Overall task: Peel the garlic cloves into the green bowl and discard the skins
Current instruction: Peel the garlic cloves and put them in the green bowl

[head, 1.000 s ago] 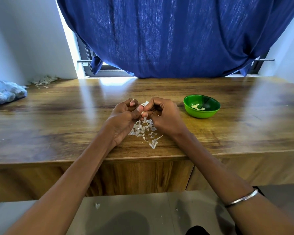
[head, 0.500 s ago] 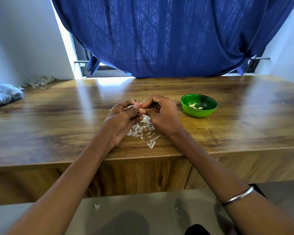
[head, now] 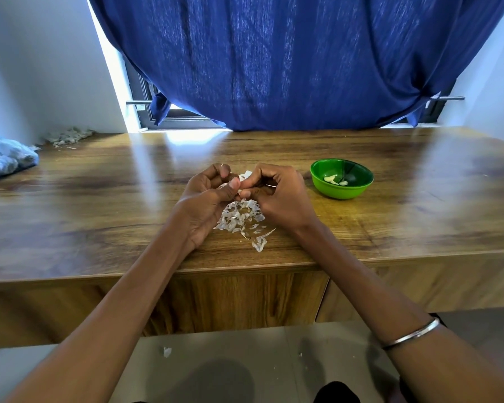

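Both hands pinch one garlic clove (head: 246, 177) (mostly hidden) over the skins (head: 240, 218) — left hand (head: 208, 196), right hand (head: 277, 193). The green bowl (head: 341, 178) lies at three o'clock — nearer the right hand.

My hands (head: 207, 196) (head: 277, 196) meet over a heap of skins (head: 240, 218) near the table's (head: 99, 205) front edge; the bowl (head: 342, 178) sits to their right, cloves (head: 332, 179) in it.
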